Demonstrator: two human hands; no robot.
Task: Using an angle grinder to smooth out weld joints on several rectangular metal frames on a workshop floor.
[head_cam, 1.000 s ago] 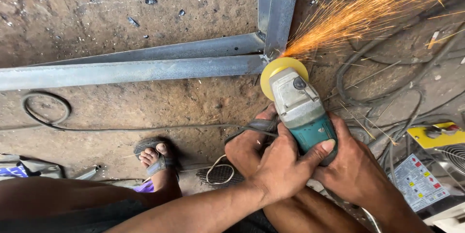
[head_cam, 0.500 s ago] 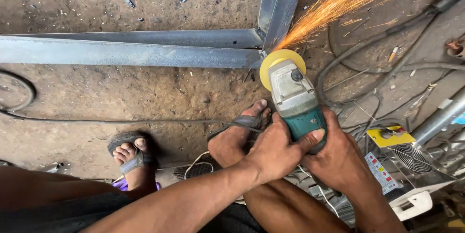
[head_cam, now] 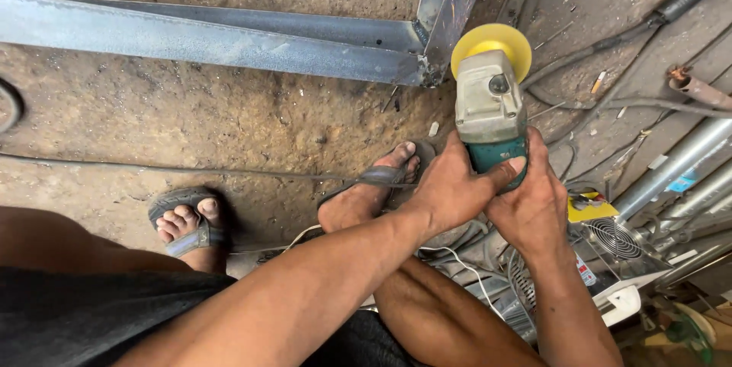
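we see both hands on the angle grinder (head_cam: 489, 112). left hand (head_cam: 450, 192) wraps its teal body from the left, fingers clamped, thumb across the top. right hand (head_cam: 534, 211) grips the same body from the right, fingers closed round it. the yellow guard (head_cam: 492, 41) sits just beside the corner of the steel frame (head_cam: 229, 35) on the dirt floor (head_cam: 191, 123). sandalled feet (head_cam: 187, 222) below. welding machine (head_cam: 610, 249) at right.

Dirt floor (head_cam: 229, 119), steel frame (head_cam: 213, 39), cables (head_cam: 595, 100), pipes (head_cam: 679, 157), perhaps weld debris
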